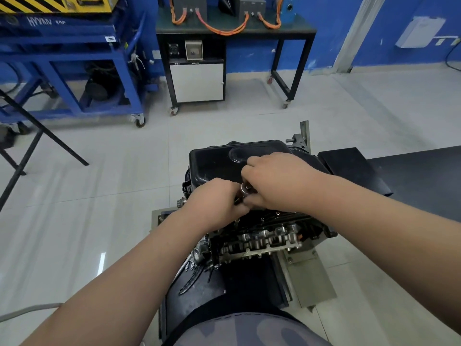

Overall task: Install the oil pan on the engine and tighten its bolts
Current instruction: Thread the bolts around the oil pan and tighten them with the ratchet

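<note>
The black oil pan (214,163) sits on top of the upturned engine (262,238), which is mounted on a stand. My left hand (214,203) and my right hand (277,181) meet over the pan's near edge. Between them shows a small silver socket tool (245,189); the fingers of both hands are curled round it. The part of the tool below the hands and the bolt under it are hidden. Another bolt (237,222) stands on the flange just below my left hand.
A black bench (411,176) lies to the right of the engine. A blue steel frame cart (74,71) and a black wheeled table (234,31) with orange cables stand across the tiled floor. A black tripod leg (45,131) crosses at left.
</note>
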The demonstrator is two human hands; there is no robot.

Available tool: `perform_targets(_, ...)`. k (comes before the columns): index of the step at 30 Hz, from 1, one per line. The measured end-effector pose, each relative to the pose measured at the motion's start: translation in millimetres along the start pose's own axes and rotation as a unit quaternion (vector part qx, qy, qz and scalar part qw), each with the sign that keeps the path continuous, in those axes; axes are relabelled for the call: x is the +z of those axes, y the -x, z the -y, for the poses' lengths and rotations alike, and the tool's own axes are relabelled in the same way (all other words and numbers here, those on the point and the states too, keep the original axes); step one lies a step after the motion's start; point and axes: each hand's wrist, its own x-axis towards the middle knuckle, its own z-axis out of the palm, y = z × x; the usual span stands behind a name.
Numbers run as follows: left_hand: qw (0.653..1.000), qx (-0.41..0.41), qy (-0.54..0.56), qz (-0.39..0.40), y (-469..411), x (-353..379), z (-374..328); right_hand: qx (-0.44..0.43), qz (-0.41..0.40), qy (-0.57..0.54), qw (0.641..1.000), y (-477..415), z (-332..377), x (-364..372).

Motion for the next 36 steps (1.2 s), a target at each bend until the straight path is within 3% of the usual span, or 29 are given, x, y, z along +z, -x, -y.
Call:
perform_targets(4, 0.999, -0.018, -0.026, 0.022, -1, -2, -1, 0.083, 0.001, -0.029, 0.996, 1, 12, 7)
perform_targets(10, 1.0, 0.003, 0.003, 0.005, 0, -1, -2, -0.016, 0.007, -0.037, 0.999, 1, -1, 0)
perform_targets(16, 0.999, -0.027, -0.037, 0.012, -3, -1, -2, 0.113, 0.013, -0.025, 0.993, 0, 8, 6)
perform_targets(22, 1.0, 0.006, -0.024, -0.008, -3, 3, -2, -0.052, 0.008, -0.025, 0.998, 1, -9, 2)
perform_targets(24, 1.0, 0.003, -0.019, -0.01, -2, 4, 0, -0.062, -0.002, -0.016, 0.998, 0, -8, 0)
perform_targets(27, 1.0, -0.017, -0.023, -0.01, -2, 3, 1, 0.008, -0.02, 0.006, 1.0, 0, 5, 5)
perform_targets(30, 1.0, -0.016, -0.014, 0.0, -3, 3, 1, 0.097, 0.013, -0.042, 0.994, 1, 10, 7)
perform_targets(36, 1.0, 0.003, -0.003, -0.022, 1, 6, 1, -0.062, 0.007, -0.005, 0.998, -1, -2, 2)
